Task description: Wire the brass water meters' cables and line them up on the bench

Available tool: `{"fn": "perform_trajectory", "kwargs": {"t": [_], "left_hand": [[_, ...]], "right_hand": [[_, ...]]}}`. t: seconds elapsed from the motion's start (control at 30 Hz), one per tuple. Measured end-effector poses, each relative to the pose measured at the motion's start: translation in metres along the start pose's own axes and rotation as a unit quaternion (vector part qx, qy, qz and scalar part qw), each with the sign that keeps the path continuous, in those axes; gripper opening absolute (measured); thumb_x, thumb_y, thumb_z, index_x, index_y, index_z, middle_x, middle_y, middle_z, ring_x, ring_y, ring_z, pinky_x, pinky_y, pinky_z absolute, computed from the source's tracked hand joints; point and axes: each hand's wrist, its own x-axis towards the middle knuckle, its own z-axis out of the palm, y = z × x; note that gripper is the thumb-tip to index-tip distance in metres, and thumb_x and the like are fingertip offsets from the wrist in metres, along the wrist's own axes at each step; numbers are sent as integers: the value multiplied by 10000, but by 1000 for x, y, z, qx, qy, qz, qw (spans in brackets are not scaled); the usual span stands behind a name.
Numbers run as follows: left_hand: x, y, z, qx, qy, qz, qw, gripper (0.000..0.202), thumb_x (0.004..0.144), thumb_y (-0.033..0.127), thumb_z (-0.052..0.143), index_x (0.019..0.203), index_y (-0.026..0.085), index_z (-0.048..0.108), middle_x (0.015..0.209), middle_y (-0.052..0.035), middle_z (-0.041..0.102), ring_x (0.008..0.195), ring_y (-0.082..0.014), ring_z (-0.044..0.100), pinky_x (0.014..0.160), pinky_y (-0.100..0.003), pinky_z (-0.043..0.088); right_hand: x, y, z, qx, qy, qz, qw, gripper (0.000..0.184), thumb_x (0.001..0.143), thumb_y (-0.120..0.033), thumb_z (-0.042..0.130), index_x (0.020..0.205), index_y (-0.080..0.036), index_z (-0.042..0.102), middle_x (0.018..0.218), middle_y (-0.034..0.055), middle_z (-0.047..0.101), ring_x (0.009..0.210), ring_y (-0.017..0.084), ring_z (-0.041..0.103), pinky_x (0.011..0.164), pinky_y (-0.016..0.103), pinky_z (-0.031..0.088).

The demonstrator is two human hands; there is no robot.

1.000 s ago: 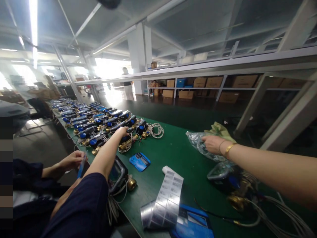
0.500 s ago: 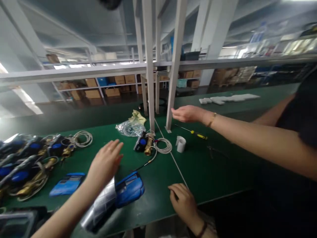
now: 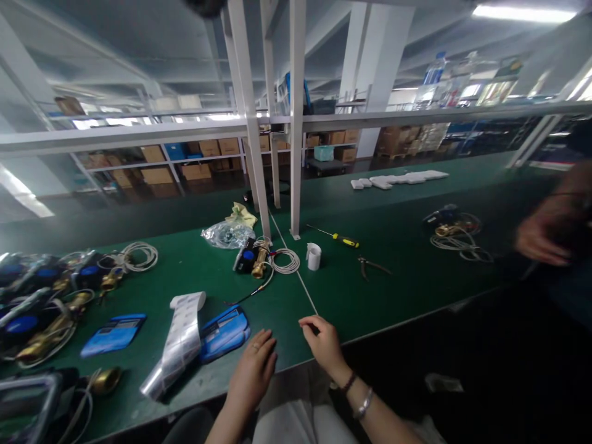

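Note:
My left hand point(image 3: 253, 370) lies flat on the green table's point(image 3: 393, 290) front edge, fingers stretched out and holding nothing. It is just right of a blue plastic cover point(image 3: 224, 333) and a silver strip of labels point(image 3: 182, 333). My right hand point(image 3: 324, 342), with bracelets at the wrist, rests beside it on its bent fingertips at the near end of the table's white seam line. Nothing shows in it. Further back lies a water meter with a brass fitting and coiled cable point(image 3: 256, 259).
Many blue meters point(image 3: 37, 302) crowd the left, beside a second blue cover point(image 3: 113, 334). White posts point(image 3: 252, 135) rise mid-table, with a plastic bag point(image 3: 226, 234), white cup point(image 3: 313, 256), screwdriver point(image 3: 340, 239) and pliers point(image 3: 372, 266) near them. A co-worker's blurred hand point(image 3: 539, 240) is at right, near another meter point(image 3: 456, 231).
The view swung from left to right. My left hand drew back from the meters to the table edge. The co-worker's arm with the gold bracelet withdrew to the right.

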Motion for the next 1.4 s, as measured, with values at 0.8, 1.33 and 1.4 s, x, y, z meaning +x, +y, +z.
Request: {"fn": "perform_trajectory", "kwargs": {"t": [0.8,1.33,1.4], "left_hand": [[-5,20,5,-49,91,-90,991,246,804,142,463,952,153,659,1063,-132,652,1047,-259,588,919,-443,506],[66,48,-1,-367,139,-215,894,692,786,342,556,1374,119,268,1415,-169,343,1307,-254,332,1108,-448,241],[70,50,-1,-354,114,-194,908,690,774,293,564,1371,108,271,1417,-169,333,1318,-250,311,1119,-441,218]], "right_hand": [[206,-30,91,-83,-184,51,978,303,861,-356,475,667,-141,566,730,78,632,730,196,596,712,310,439],[13,11,-44,-115,-165,-8,979,257,811,-303,438,881,-153,635,923,121,639,911,263,559,829,394,438],[1,9,-43,-164,-146,-37,975,249,827,-257,424,930,-148,623,960,130,620,945,268,531,852,413,432]]}}
